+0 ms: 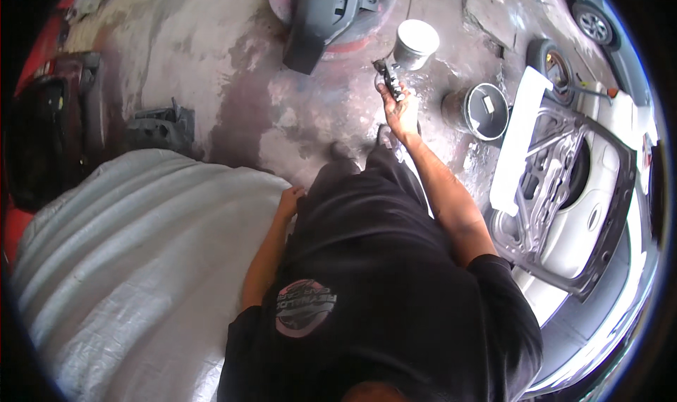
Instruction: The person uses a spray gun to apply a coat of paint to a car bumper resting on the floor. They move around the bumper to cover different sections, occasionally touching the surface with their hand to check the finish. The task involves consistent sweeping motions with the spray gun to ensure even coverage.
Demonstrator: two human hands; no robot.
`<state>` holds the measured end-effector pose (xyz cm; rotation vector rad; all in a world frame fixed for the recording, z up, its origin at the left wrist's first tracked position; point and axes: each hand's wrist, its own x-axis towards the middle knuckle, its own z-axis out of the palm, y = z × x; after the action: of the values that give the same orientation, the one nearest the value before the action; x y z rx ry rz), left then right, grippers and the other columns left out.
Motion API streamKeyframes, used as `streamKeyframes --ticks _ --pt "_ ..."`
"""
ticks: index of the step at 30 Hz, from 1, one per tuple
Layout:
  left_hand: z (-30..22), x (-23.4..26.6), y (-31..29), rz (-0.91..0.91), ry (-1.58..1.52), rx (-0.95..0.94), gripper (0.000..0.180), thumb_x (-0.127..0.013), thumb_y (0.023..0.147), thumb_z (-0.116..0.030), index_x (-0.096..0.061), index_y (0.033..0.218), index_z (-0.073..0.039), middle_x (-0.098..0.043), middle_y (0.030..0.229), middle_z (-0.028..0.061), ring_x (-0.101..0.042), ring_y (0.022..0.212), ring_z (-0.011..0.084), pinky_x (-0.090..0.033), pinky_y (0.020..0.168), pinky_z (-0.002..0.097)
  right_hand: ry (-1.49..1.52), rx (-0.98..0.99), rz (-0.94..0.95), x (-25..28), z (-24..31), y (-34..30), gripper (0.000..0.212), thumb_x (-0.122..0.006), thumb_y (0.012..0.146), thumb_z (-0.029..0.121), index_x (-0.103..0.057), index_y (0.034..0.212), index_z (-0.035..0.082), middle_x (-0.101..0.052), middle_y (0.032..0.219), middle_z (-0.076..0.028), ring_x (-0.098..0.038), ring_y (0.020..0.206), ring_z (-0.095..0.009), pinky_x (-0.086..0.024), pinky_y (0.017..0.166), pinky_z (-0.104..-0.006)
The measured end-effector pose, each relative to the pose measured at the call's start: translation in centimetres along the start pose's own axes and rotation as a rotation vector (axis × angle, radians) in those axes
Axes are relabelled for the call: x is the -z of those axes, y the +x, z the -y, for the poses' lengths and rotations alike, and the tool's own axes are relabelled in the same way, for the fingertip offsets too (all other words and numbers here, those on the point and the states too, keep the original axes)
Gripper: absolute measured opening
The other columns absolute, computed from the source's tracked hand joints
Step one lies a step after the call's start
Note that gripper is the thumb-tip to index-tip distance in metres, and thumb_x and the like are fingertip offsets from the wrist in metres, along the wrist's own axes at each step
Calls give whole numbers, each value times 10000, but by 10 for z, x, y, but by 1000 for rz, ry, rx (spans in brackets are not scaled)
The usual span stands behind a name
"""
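In front of me, my right hand [400, 113] is closed around what looks like a spray gun [392, 81], dark with silver fittings. It is held out over the floor, just short of a white-topped bucket [417, 39]. My left hand [290, 199] hangs low beside my thigh, near the edge of a silver-grey cover sheet [155, 240]. Most of its fingers are hidden, and I see nothing in it. Beyond the gun, a grey plastic car body part [328, 17] rests on a round, pink-stained base [282, 0].
At my right stands a dark bucket [455, 111] with a small pale item inside. Close by are a long white strip [518, 144], a bare car panel frame [613, 211], a loose wheel [546, 53] and a parked car [613, 0]. Dark car parts [162, 128] lie left.
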<state>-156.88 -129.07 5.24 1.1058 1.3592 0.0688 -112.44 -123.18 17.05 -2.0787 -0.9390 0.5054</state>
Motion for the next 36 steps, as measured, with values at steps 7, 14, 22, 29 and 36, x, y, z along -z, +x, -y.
streamKeyframes --ticks 7,14,22,29,36 --pt "-29 28 -12 -34 491 -87 433 -653 966 -245 -689 1268 64 -762 1024 133 -704 923 202 -549 845 339 -51 21 -157 -28 -20 -21 460 -770 915 400 -697 1057 -32 -705 796 -263 -706 749 -444 -553 688 -497" --pt "-67 12 -16 1 396 -65 434 -625 973 -284 -699 1231 57 -765 1093 208 -732 1015 231 -546 897 344 -1 60 251 -38 -35 -37 481 -737 954 410 -697 1136 -33 -704 855 -294 -709 861 -474 -553 748 -499" --pt "-19 -24 -1 77 445 -74 402 -608 995 -322 -712 1244 -25 -751 1140 204 -729 1071 344 -546 940 407 179 -50 195 -12 -47 -15 467 -732 943 377 -694 1114 -55 -711 882 -318 -702 860 -503 -570 784 -529" --pt "-29 -55 -9 80 424 -79 392 -606 1008 -320 -706 1255 -31 -756 1132 198 -730 1068 333 -546 934 401 157 39 5 2 -70 1 464 -747 951 418 -703 1114 -14 -721 882 -281 -721 852 -454 -555 740 -478" --pt "9 -70 3 52 510 -32 375 -626 1010 -320 -714 1247 -43 -762 1135 175 -731 1067 315 -543 931 390 158 -3 335 56 -79 40 473 -721 953 400 -721 1172 -19 -690 771 -297 -706 828 -503 -564 779 -542"
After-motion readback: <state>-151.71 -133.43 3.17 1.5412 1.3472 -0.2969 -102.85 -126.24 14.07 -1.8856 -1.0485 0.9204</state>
